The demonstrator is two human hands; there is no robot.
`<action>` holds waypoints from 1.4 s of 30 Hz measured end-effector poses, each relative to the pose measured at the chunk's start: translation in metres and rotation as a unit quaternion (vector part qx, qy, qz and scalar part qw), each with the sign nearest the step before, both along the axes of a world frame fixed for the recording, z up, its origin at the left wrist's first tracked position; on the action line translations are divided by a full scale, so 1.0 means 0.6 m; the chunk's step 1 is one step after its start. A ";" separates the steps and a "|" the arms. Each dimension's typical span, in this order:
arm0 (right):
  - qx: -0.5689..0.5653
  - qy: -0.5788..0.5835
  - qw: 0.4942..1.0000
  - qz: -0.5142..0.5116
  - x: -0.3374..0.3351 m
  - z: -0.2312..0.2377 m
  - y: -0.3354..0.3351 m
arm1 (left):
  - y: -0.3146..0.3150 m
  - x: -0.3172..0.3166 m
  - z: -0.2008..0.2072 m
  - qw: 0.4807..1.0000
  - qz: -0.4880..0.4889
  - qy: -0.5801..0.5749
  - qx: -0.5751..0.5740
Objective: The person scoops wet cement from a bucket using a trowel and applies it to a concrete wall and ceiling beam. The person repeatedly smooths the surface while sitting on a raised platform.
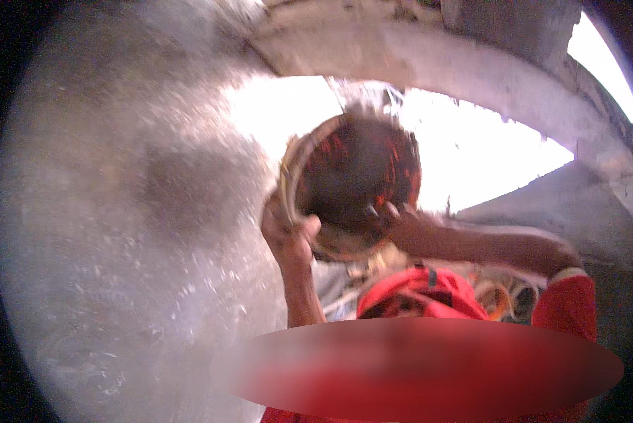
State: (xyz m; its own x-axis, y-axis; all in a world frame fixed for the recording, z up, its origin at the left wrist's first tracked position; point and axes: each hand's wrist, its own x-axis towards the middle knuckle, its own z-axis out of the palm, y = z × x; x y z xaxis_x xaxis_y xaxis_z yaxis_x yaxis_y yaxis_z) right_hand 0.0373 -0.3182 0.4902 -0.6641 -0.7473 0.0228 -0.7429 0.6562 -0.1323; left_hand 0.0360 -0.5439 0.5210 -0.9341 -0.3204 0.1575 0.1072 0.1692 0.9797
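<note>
A round, bucket-like container [358, 169] is held up in front of me, its wide mouth facing me. It has a tan rim and a dark inside with red-orange streaks; motion blur hides its material and any contents. My left hand [288, 229] grips the rim at the lower left, with the thumb over the edge. At the lower right my right hand [401, 224] lies against the rim, fingertips reaching over into the mouth. My right arm comes in from the right, out of a red sleeve [566, 307].
A rough grey surface [119, 211] fills the left side. A pale curved beam or ledge [373, 49] crosses the top, with glaring light below it. Red cloth [422, 292] and cord-like loops [506, 299] show low down; a blurred patch covers the bottom.
</note>
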 end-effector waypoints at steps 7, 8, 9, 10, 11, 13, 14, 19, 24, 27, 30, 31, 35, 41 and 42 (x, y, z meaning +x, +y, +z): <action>-0.025 -0.081 0.991 -0.101 0.002 -0.052 0.048 | 0.032 0.000 0.000 0.996 -0.052 -0.015 0.064; 0.013 -0.116 0.992 -0.055 0.005 -0.052 0.056 | 0.035 -0.001 -0.006 0.995 -0.059 0.007 0.080; -0.044 -0.109 0.990 -0.080 0.013 -0.050 0.056 | 0.035 -0.001 -0.010 0.993 -0.078 0.033 0.085; -0.059 -0.170 0.981 -0.069 0.015 -0.044 0.062 | 0.035 -0.002 -0.015 0.991 -0.071 0.025 0.112; -0.057 -0.182 0.979 -0.076 0.025 -0.036 0.069 | 0.032 -0.001 -0.018 0.989 -0.076 0.021 0.129; 0.026 -0.272 0.960 -0.070 0.014 -0.019 0.097 | 0.030 0.002 -0.022 0.989 -0.075 0.010 0.128; 0.012 -0.249 0.964 -0.093 0.009 -0.011 0.105 | 0.028 0.002 -0.022 0.991 -0.073 0.003 0.108; 0.124 -0.208 0.954 -0.176 -0.040 0.012 0.124 | 0.036 0.004 -0.012 0.984 -0.162 -0.003 0.076; 0.146 -0.221 0.956 -0.122 -0.052 0.017 0.075 | 0.025 -0.001 0.000 0.959 -0.271 0.035 -0.072; 0.132 -0.201 0.965 -0.107 -0.033 0.002 0.036 | 0.006 -0.008 -0.001 0.961 -0.270 0.056 -0.033; 0.104 -0.183 0.972 -0.100 -0.016 -0.012 0.009 | -0.016 -0.017 -0.004 0.964 -0.261 0.041 0.005; 0.092 -0.175 0.975 -0.100 -0.012 -0.015 0.004 | -0.020 -0.020 -0.006 0.966 -0.255 0.026 0.018; -0.004 -0.142 0.981 -0.132 -0.005 -0.014 0.007 | -0.034 -0.038 -0.013 0.974 -0.205 0.066 0.064; -0.076 -0.066 0.972 -0.212 0.029 0.021 0.021 | -0.058 -0.051 -0.004 0.967 -0.186 0.089 0.150; -0.026 -0.002 0.980 -0.198 0.034 0.030 0.017 | -0.059 -0.053 -0.003 0.961 -0.198 0.096 0.167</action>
State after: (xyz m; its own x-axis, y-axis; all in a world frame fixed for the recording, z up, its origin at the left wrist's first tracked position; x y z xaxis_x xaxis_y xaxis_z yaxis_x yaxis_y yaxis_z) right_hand 0.0576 -0.3078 0.5081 -0.9022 -0.4283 0.0506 -0.4302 0.8856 -0.1753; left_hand 0.0043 -0.5795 0.5190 -0.9573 -0.0090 0.2891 0.2825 -0.2430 0.9280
